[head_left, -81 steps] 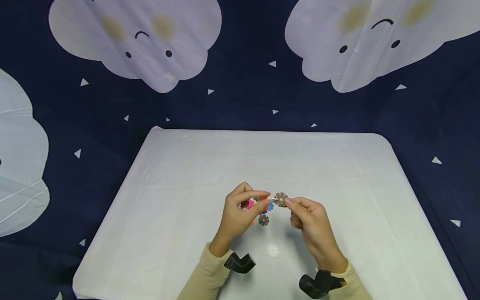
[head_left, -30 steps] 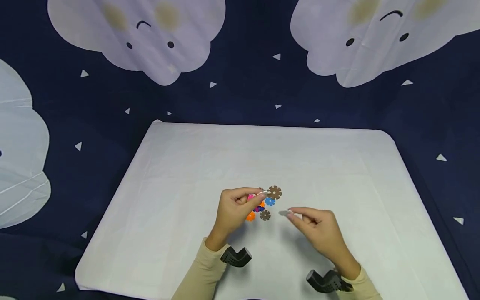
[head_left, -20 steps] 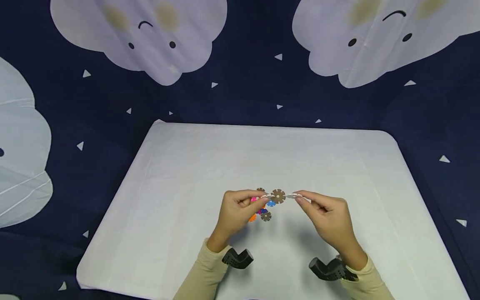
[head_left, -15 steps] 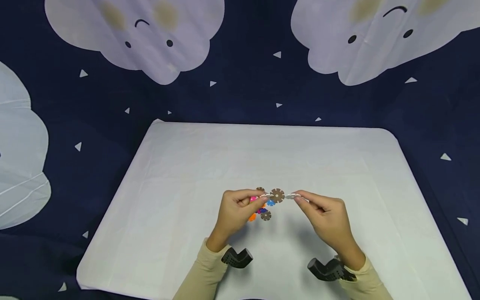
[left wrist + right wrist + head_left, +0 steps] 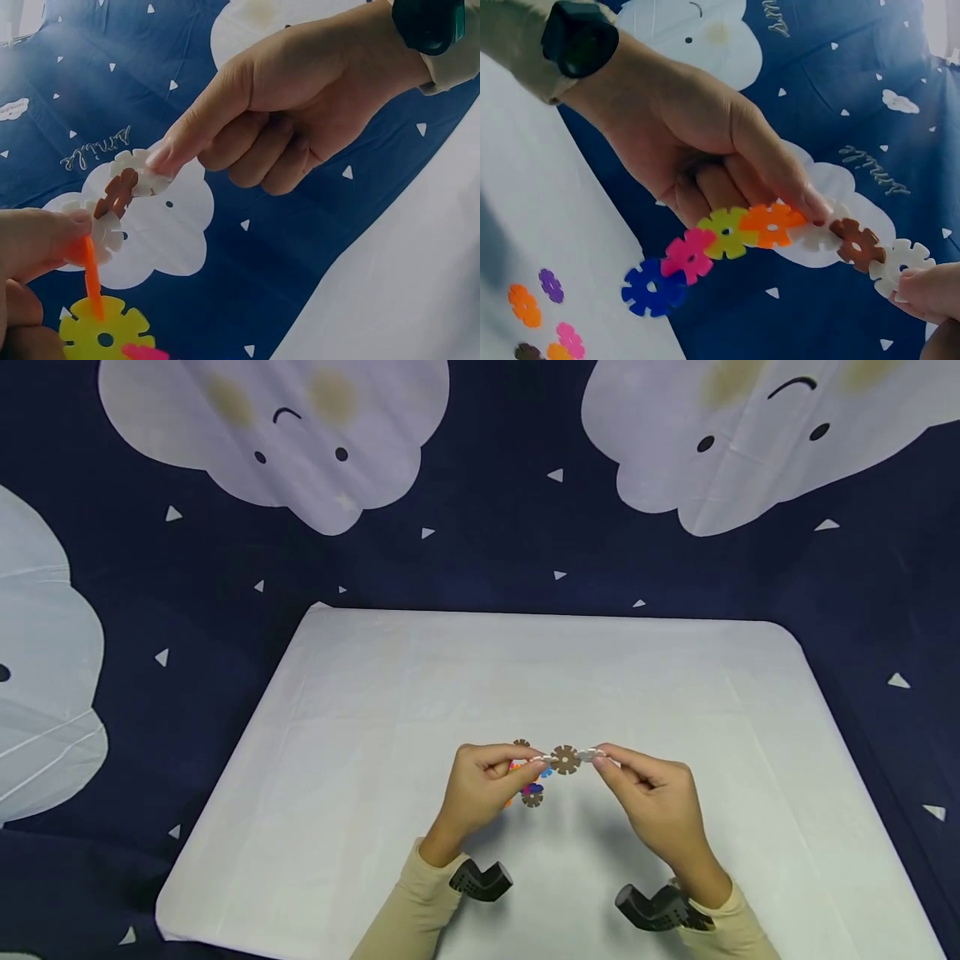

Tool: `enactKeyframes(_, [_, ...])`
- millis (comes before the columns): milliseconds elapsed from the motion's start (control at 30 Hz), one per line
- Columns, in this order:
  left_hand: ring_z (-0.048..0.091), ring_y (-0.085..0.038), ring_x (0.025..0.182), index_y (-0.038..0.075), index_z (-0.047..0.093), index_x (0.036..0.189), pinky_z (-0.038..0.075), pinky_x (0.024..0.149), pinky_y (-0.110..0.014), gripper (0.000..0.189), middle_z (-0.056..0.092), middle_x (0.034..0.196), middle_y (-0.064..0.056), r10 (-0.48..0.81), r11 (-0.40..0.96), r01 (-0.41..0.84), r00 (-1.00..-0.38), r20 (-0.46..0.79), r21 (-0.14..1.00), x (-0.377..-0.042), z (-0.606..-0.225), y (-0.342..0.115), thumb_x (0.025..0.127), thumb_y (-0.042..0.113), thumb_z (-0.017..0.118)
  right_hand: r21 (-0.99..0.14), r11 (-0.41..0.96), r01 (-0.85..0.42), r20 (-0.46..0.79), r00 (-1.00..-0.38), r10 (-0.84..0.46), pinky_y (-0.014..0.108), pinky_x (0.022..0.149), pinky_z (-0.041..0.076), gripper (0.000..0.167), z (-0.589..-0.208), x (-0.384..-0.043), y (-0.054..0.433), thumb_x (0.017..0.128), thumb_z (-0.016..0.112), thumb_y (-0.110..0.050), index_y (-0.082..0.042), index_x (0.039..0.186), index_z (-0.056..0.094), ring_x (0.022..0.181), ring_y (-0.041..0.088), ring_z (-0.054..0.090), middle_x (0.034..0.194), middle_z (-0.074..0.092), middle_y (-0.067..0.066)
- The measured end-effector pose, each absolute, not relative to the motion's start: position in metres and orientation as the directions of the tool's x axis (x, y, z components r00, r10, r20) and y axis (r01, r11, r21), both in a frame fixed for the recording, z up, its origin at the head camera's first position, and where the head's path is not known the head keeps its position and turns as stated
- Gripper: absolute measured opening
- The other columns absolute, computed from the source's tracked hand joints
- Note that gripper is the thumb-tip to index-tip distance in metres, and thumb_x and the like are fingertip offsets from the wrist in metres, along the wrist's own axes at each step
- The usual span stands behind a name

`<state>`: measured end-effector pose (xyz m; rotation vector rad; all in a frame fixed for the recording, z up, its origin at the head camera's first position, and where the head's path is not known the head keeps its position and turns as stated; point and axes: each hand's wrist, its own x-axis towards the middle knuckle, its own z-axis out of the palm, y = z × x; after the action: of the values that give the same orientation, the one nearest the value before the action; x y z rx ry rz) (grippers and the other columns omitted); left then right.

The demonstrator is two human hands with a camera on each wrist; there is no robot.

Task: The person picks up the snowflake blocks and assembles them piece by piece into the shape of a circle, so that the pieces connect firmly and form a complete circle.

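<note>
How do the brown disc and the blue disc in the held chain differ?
The brown disc links two white discs, while the blue disc joins only a pink disc. The brown disc sits between the left hand and right hand; the blue disc hangs beyond the left hand. Both have notched rims and a centre hole.

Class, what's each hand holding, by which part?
Left hand: white notched disc beside the orange disc. Right hand: white notched disc beyond the brown disc. Both pinched by the edge.
</note>
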<state>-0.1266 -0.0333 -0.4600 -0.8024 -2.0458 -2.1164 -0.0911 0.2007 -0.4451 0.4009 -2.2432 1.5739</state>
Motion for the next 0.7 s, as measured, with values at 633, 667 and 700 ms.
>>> enactKeyframes(633, [0.022,-0.006,0.045,0.000,0.080,0.095,0.022,0.042,-0.022,0.008,0.044,0.047,0.006,0.299,-0.065,0.413,-0.861,0.413,0.908,-0.123,-0.459,-0.034,0.091,0.006,0.078,-0.865,0.310,-0.394,0.414,-0.910,-0.002,0.023,0.041,0.033,0.020,-0.457,-0.088,0.192,0.093,0.070,0.007,0.006,0.111,0.076,0.050,0.002,0.034,0.089,0.075,0.009])
enactKeyframes(667, [0.023,-0.006,0.044,0.000,0.080,0.095,0.023,0.042,-0.022,0.008,0.045,0.048,0.005,0.310,-0.066,0.409,-0.859,0.408,0.910,-0.124,-0.458,-0.034,0.091,0.006,0.078,-0.865,0.312,-0.393,0.412,-0.911,-0.004,0.023,0.041,0.033,0.020,-0.459,-0.088,0.192,0.093,0.070,0.007,0.005,0.112,0.076,0.050,0.002,0.034,0.093,0.076,0.009])
enactKeyframes(700, [0.025,-0.006,0.044,0.000,0.080,0.095,0.025,0.041,-0.021,0.008,0.047,0.048,0.005,0.319,-0.066,0.403,-0.858,0.402,0.913,-0.125,-0.457,-0.035,0.092,0.007,0.077,-0.865,0.314,-0.391,0.410,-0.912,-0.005,0.024,0.041,0.033,0.020,-0.460,-0.088,0.193,0.093,0.070,0.007,0.005,0.112,0.076,0.050,0.002,0.033,0.093,0.076,0.009])
